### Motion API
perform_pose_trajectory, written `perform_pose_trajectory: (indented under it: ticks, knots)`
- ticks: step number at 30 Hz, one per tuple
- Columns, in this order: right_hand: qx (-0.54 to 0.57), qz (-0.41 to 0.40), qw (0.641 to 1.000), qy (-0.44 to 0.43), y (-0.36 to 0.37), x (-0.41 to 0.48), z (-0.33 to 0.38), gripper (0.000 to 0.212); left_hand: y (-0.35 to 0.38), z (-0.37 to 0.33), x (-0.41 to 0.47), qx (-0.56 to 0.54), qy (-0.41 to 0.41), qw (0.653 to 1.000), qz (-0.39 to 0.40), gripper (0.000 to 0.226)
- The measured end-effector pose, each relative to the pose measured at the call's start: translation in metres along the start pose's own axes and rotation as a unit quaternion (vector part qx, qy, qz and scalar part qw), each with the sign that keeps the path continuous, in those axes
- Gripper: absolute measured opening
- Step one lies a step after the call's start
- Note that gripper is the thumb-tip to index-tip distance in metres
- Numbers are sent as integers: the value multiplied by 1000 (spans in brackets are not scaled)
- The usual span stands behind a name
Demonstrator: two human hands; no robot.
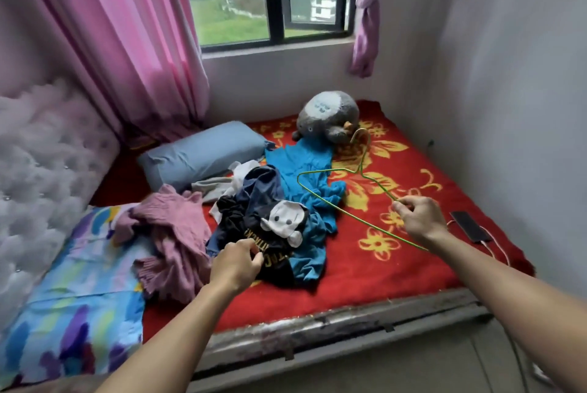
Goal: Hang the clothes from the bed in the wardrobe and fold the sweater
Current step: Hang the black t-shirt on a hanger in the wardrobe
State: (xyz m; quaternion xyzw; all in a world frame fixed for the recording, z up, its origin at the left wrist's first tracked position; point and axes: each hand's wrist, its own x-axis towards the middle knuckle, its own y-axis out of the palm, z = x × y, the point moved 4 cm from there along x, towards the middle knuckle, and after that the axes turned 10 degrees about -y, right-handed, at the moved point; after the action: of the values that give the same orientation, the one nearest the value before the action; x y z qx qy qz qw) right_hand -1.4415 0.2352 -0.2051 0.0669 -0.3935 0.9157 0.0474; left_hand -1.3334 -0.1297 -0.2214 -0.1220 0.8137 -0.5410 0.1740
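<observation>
A heap of clothes lies on the red flowered bed (365,272). On top is a dark T-shirt with a white cartoon face (270,230); under it a blue garment (305,170) stretches toward the window. A pink knitted sweater (171,240) is crumpled at the left of the heap. My left hand (236,262) pinches the near edge of the dark T-shirt. Over the blanket my right hand (419,218) grips a thin green wire hanger (333,199), with its hook pointing toward the plush toy. No wardrobe is in view.
A grey plush toy (330,116) sits at the back of the bed, a blue pillow (203,151) to its left. A phone on a cable (470,227) lies near the right wall. A colourful quilt (73,297) covers the near left. The padded headboard (41,154) is far left.
</observation>
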Motion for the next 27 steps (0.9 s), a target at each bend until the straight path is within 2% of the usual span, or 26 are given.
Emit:
perform_pose_trajectory:
  ticks: [6, 12, 15, 18, 24, 27]
  knots:
    - [23, -33, 995, 93, 37, 61, -72, 21, 47, -23, 74, 27, -14, 998, 56, 16]
    - [48, -22, 982, 182, 117, 162, -139, 23, 94, -42, 169, 58, -54, 994, 75, 16]
    - [60, -18, 969, 240, 160, 207, -174, 32, 125, -55, 214, 71, -76, 990, 95, 15]
    - [61, -15, 955, 289, 196, 241, -205, 26, 161, -68, 252, 76, -98, 986, 116, 15]
    - [107, -10, 931, 348, 271, 270, -271, 22, 246, -77, 304, 65, -118, 979, 155, 15]
    - [78, -18, 930, 359, 302, 266, -311, 25, 290, -65, 333, 59, -131, 977, 160, 31]
